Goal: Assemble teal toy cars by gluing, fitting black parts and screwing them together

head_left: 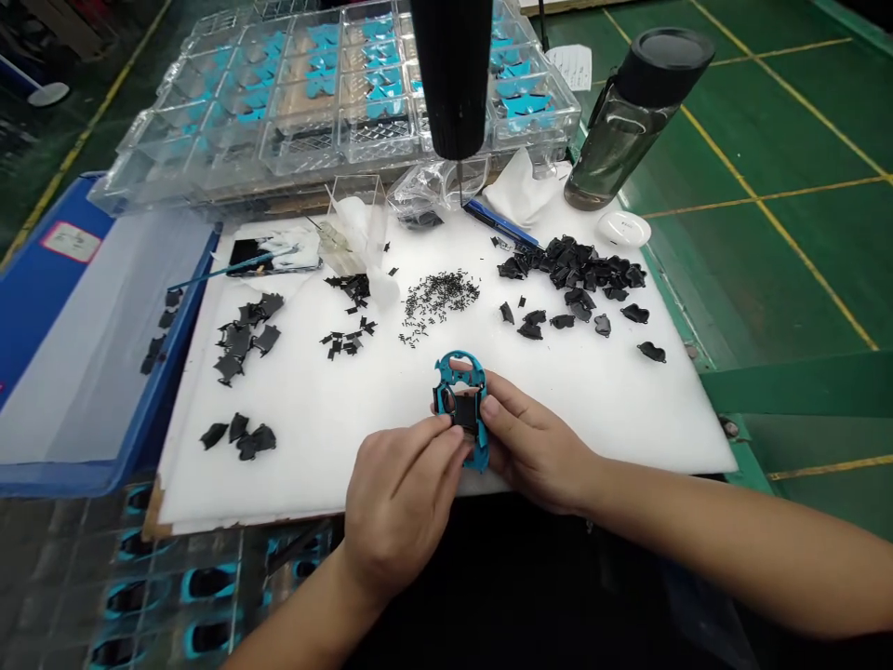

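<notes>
Near the front of the white work board (313, 391), a blue plastic toy car body (469, 365) is held up with its hollow side toward me. A flat black plastic piece (466, 410) sits within its middle. My right hand (540, 442) grips the body along its right side, thumb on the edge and fingers behind. The fingertips of my left hand (408, 493) are pinched together at the lower left edge of the black piece. Those fingers partly cover the lower end of the body.
A black electric screwdriver (457, 84) hangs above the board, its bit pointing down. Small screws (443, 296) and black plastic parts (579, 270) lie in piles. Clear compartment trays (279, 140) stand behind, a water bottle (632, 126) at right, a blue bin (84, 372) at left.
</notes>
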### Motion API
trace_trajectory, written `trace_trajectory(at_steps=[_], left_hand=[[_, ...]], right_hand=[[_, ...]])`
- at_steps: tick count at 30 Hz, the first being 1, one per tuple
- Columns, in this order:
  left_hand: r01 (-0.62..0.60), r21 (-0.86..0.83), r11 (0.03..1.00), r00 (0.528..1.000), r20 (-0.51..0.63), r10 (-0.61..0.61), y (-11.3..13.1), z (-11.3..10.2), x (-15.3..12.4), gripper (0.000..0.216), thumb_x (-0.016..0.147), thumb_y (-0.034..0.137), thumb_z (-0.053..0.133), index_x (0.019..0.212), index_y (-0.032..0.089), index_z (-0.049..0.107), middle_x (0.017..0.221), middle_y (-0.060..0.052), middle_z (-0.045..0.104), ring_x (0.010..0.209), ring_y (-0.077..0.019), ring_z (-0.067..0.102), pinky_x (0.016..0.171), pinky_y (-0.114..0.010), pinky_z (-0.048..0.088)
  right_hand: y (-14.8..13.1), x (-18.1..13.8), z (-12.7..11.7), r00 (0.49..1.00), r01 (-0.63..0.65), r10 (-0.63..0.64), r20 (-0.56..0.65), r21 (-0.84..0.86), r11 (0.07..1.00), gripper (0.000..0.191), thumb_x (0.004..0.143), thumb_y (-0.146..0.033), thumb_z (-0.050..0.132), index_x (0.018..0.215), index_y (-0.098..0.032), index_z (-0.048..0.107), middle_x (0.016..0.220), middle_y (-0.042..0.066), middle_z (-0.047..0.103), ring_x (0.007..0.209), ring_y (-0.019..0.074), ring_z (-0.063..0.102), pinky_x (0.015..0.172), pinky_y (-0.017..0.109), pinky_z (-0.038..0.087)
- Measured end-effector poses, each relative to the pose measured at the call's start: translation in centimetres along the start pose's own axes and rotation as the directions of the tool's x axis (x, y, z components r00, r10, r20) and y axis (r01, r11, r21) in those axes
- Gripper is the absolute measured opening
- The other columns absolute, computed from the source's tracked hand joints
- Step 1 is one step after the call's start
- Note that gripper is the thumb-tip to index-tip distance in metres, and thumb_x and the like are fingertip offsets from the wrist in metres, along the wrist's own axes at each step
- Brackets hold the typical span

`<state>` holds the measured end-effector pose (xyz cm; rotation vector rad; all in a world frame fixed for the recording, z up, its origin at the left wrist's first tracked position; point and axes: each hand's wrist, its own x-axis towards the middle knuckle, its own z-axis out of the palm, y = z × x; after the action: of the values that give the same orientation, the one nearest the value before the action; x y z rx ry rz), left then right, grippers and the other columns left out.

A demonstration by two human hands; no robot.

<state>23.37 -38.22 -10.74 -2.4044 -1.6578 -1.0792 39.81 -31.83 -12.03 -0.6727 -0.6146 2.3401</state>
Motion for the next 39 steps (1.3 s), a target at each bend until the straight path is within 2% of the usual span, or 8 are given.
trace_trajectory(at_steps=[2, 5, 9, 12, 15, 19, 25, 39], left_hand=[[0.113, -0.048, 0.992, 0.991, -0.065, -0.116, 0.0, 0.0, -0.3, 0.041, 0.079, 0.006, 0.074, 0.116, 0.016, 0.06, 0.106, -0.01, 0.068, 0.097, -0.0195, 0.066, 0.082, -0.033, 0.056], [0.278, -0.14, 0.95, 0.958, -0.037, -0.286, -0.2, 0.1, -0.9, 0.046, 0.079, 0.014, 0.076, 0.12, 0.02, 0.056, 0.104, -0.007, 0.064, 0.089, -0.0178, 0.063, 0.077, -0.033, 0.056], [0.516, -0.279, 0.81, 0.853, 0.082, -0.515, -0.6, 0.4, -1.2, 0.057, 0.08, 0.025, 0.076, 0.131, 0.023, 0.049, 0.114, -0.009, 0.061, 0.084, -0.0154, 0.058, 0.082, -0.037, 0.055], [0.608, -0.37, 0.703, 0.792, 0.218, -0.57, -0.7, 0.3, -1.0, 0.06, 0.083, 0.026, 0.073, 0.138, 0.025, 0.047, 0.111, -0.007, 0.061, 0.089, -0.0169, 0.06, 0.087, -0.038, 0.055], [0.641, -0.415, 0.645, 0.766, 0.296, -0.571, -0.9, 0.0, -0.8, 0.055, 0.086, 0.027, 0.07, 0.137, 0.027, 0.051, 0.099, -0.005, 0.061, 0.089, -0.0178, 0.061, 0.087, -0.037, 0.055], [0.596, -0.45, 0.665, 0.802, 0.303, -0.515, -1.2, -0.3, -1.0, 0.054, 0.086, 0.025, 0.069, 0.138, 0.029, 0.054, 0.107, -0.006, 0.06, 0.091, -0.0177, 0.059, 0.088, -0.036, 0.054], [0.534, -0.454, 0.714, 0.846, 0.276, -0.457, -1.2, -0.4, -1.9, 0.059, 0.085, 0.02, 0.069, 0.141, 0.031, 0.053, 0.116, -0.007, 0.059, 0.097, -0.0188, 0.059, 0.092, -0.036, 0.052], [0.454, -0.463, 0.761, 0.89, 0.2, -0.41, -0.8, 0.1, -2.5, 0.066, 0.083, 0.015, 0.071, 0.144, 0.03, 0.05, 0.109, -0.006, 0.063, 0.098, -0.0202, 0.061, 0.098, -0.041, 0.052]], right_hand=[[0.0, 0.0, 0.1, 1.0, -0.003, 0.003, 0.016, 0.033, 0.999, 0.043, 0.096, -0.038, 0.063, 0.138, -0.031, 0.055, 0.11, 0.003, 0.067, 0.095, 0.0137, 0.064, 0.094, 0.032, 0.049], [0.1, 0.0, 0.2, 0.999, 0.004, -0.005, 0.034, 0.043, 0.999, 0.043, 0.095, -0.038, 0.064, 0.137, -0.03, 0.056, 0.114, 0.004, 0.067, 0.095, 0.0141, 0.066, 0.093, 0.032, 0.051], [0.2, 0.0, 0.0, 0.998, 0.025, -0.025, 0.062, -0.01, 1.0, 0.041, 0.097, -0.041, 0.061, 0.135, -0.028, 0.057, 0.112, 0.004, 0.068, 0.099, 0.0155, 0.066, 0.095, 0.034, 0.05], [0.2, 0.0, -0.3, 0.996, 0.05, -0.04, 0.081, -0.127, 0.991, 0.04, 0.099, -0.045, 0.055, 0.134, -0.025, 0.058, 0.111, 0.005, 0.068, 0.095, 0.0156, 0.064, 0.092, 0.034, 0.05], [0.0, -0.1, -0.1, 0.99, 0.11, -0.081, 0.115, -0.271, 0.956, 0.04, 0.097, -0.045, 0.058, 0.129, -0.022, 0.061, 0.11, 0.005, 0.067, 0.096, 0.0166, 0.063, 0.094, 0.034, 0.049], [0.0, -0.5, 0.3, 0.984, 0.176, -0.143, 0.105, -0.474, 0.863, 0.042, 0.092, -0.026, 0.064, 0.133, -0.022, 0.056, 0.116, 0.006, 0.065, 0.105, 0.0202, 0.062, 0.098, 0.037, 0.048], [0.0, -0.8, 0.7, 0.983, 0.138, -0.179, 0.03, -0.761, 0.634, 0.039, 0.089, -0.018, 0.056, 0.127, -0.022, 0.058, 0.107, 0.006, 0.068, 0.092, 0.0222, 0.063, 0.087, 0.039, 0.051], [-0.2, -0.9, 1.2, 0.979, 0.096, -0.201, -0.038, -0.78, 0.618, 0.019, 0.087, -0.016, 0.051, 0.103, -0.021, 0.06, 0.093, 0.002, 0.069, 0.083, 0.0197, 0.063, 0.075, 0.032, 0.048]])
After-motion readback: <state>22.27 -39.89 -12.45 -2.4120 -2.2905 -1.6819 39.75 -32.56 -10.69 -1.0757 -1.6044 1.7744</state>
